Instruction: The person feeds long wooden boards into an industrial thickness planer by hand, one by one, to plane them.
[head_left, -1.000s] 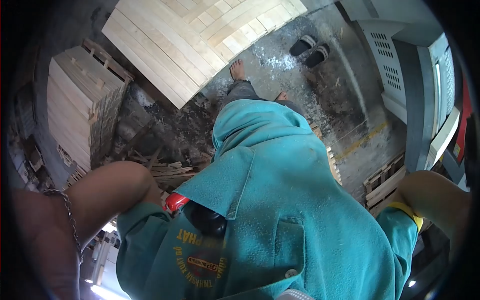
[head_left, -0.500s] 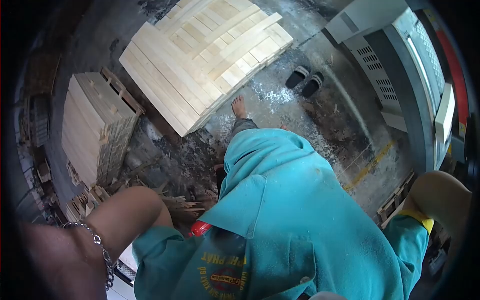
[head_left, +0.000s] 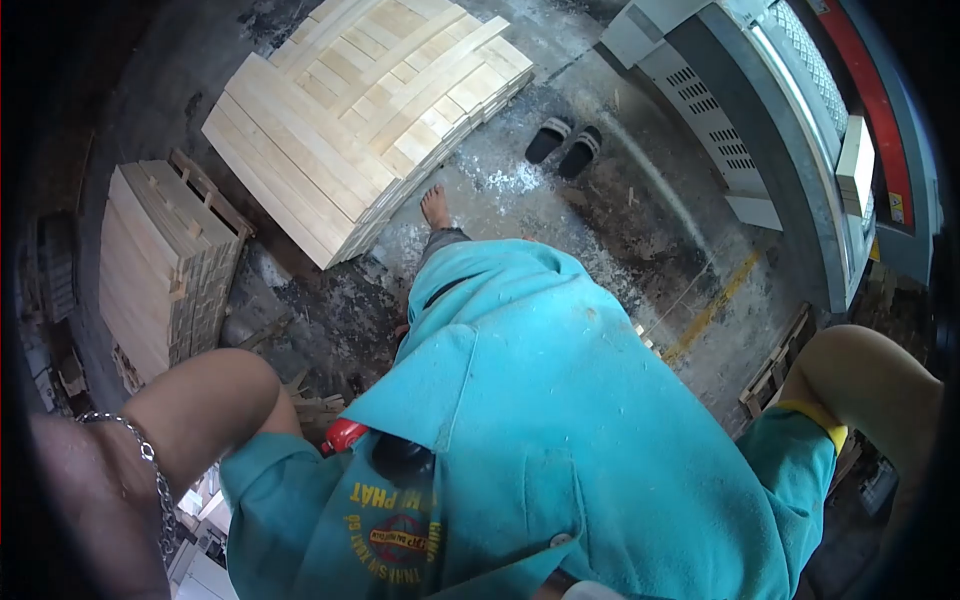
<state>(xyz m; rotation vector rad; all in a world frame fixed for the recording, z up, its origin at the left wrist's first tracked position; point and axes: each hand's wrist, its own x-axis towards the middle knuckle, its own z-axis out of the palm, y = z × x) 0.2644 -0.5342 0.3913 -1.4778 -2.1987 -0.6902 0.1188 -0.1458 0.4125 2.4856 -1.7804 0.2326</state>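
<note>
A chain bracelet (head_left: 148, 452) circles the left hand (head_left: 90, 500) at the wrist, left of the teal shirt (head_left: 520, 420); I cannot tell either hand's fingers, the right hand being outside view. Beyond the shirt stands a plank stack (head_left: 290, 150).

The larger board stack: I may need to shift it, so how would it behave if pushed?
The larger board stack would probably feel heavy, being broad and several layers deep. The strips across its top might slide, as no strap shows over them. Its flat, broad shape makes rolling unlikely.
</note>
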